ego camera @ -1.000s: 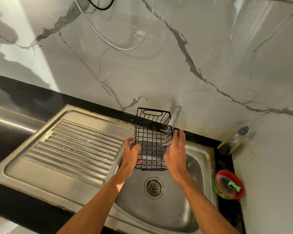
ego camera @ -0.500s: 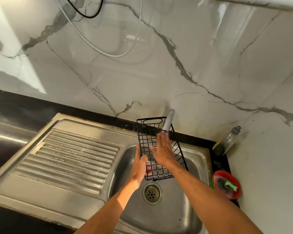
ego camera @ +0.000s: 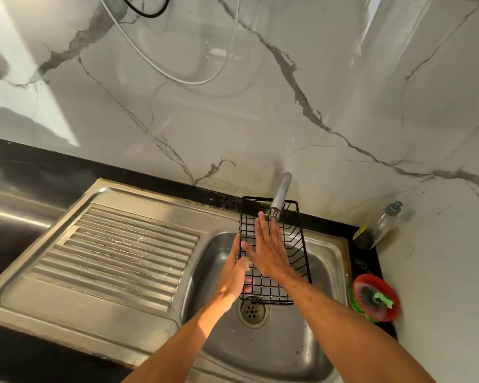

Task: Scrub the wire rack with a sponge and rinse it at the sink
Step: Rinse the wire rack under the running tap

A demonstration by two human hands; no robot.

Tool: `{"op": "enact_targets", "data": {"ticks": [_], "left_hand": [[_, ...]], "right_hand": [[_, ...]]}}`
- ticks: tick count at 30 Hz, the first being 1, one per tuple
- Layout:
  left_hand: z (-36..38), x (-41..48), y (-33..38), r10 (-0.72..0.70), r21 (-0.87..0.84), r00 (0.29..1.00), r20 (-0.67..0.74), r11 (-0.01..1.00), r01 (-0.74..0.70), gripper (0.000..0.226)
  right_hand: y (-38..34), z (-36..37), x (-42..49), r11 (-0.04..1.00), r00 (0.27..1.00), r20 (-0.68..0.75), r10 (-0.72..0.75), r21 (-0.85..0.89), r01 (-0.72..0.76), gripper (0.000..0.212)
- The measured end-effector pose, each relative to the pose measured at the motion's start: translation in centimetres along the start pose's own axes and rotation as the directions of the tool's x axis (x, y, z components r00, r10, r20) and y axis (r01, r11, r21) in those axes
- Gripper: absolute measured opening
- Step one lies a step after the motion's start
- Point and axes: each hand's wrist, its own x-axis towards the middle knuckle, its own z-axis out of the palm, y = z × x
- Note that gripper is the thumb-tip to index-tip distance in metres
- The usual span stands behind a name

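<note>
Left fingers (ego camera: pixel 246 281) curled round rack (ego camera: pixel 293 261) edge, holding it over sink (ego camera: pixel 332 244). Right fingers (ego camera: pixel 263 230) flat, spread, rubbing wires just below tap (ego camera: pixel 281 193). Sponge (ego camera: pixel 382 298) far right of fingers, in red bowl (ego camera: pixel 390 313). Looks like rinsing; scrubbing probably done.

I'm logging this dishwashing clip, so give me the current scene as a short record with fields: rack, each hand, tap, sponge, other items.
rack: black wire rack held tilted over the sink basin, under the tap
left hand: left hand grips the rack's left edge
right hand: right hand lies flat and open inside the rack, no sponge in it
tap: grey tap spout just above the fingertips; water flow cannot be told
sponge: green sponge in the red bowl right of the sink
other: clear bottle in the corner
</note>
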Motion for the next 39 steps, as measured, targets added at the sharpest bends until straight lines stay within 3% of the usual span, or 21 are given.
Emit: {"op": "enact_targets", "data": {"ticks": [4,6,8,12,13,16,17,20,21,24,28,32,36,39], "left_hand": [[-0.8,-0.8,-0.2,-0.001,-0.019,0.999,-0.049,1.0,0.001,0.062],[-1.2,-1.0,-0.2,-0.054,-0.037,0.997,-0.046,0.998,0.053,0.067],[-1.4,-1.2,0.0,-0.079,-0.028,0.996,-0.037,0.997,0.078,0.068],[-1.7,-1.0,-0.4,-0.1,-0.043,0.995,-0.028,0.994,0.099,0.055],[-1.8,-1.1,-0.4,-0.107,-0.041,0.994,-0.04,0.994,0.105,0.058],[-2.1,-1.3,-0.4,-0.081,-0.014,0.996,-0.042,0.997,0.081,0.074],[-2.2,-1.0,-0.7,-0.063,-0.001,0.997,-0.038,0.998,0.063,0.075],[-2.2,-0.5,-0.7,-0.015,-0.011,0.999,-0.034,1.0,0.015,0.063],[-2.2,-0.4,-0.7,-0.005,-0.023,1.0,-0.031,1.0,0.004,0.065],[-2.2,-0.2,-0.4,0.031,-0.011,0.998,-0.056,0.999,-0.032,0.074],[-2.5,0.5,-0.8,0.104,0.041,0.989,-0.109,0.994,-0.1,0.076],[-2.9,0.3,0.3,0.207,-0.016,0.975,-0.075,0.978,-0.209,0.072],[-3.0,1.0,0.4,0.245,-0.005,0.967,-0.072,0.969,-0.246,0.068],[-3.2,1.7,0.5,0.254,-0.006,0.96,-0.119,0.967,-0.256,0.067]], "right_hand": [[-1.0,0.7,-0.4,0.983,0.981,0.077,-0.181,-0.022,0.183,0.07],[-0.6,0.1,-0.1,0.996,0.997,0.0,-0.076,0.053,0.076,0.065],[-1.1,0.1,-0.3,0.998,1.0,0.014,0.028,0.054,-0.029,0.067],[-2.5,1.3,-1.5,0.972,0.968,0.115,-0.224,-0.04,0.23,0.068],[-1.7,1.0,-1.2,0.976,0.972,0.097,-0.212,-0.023,0.215,0.064],[0.0,0.2,-1.1,0.999,0.998,0.037,0.044,0.019,-0.044,0.065],[-0.4,0.2,-1.5,0.999,0.998,0.052,0.032,-0.005,-0.032,0.068],[-1.6,0.7,-2.8,0.972,0.97,0.136,-0.204,-0.09,0.217,0.072],[-1.3,0.7,-2.9,0.971,0.97,0.119,-0.212,-0.086,0.223,0.071],[-0.4,-0.1,-2.6,0.999,0.996,0.072,0.044,0.001,-0.045,0.074],[-1.5,-0.2,-3.1,0.986,0.972,0.19,-0.139,-0.064,0.154,0.077],[-1.6,-1.1,-3.0,0.999,0.99,0.131,0.046,-0.003,-0.046,0.076],[-3.1,-1.3,-3.8,0.988,0.951,0.273,-0.149,0.007,0.153,0.07],[-2.0,-1.6,-4.0,1.0,0.982,0.186,0.016,-0.018,-0.013,0.066]]}}
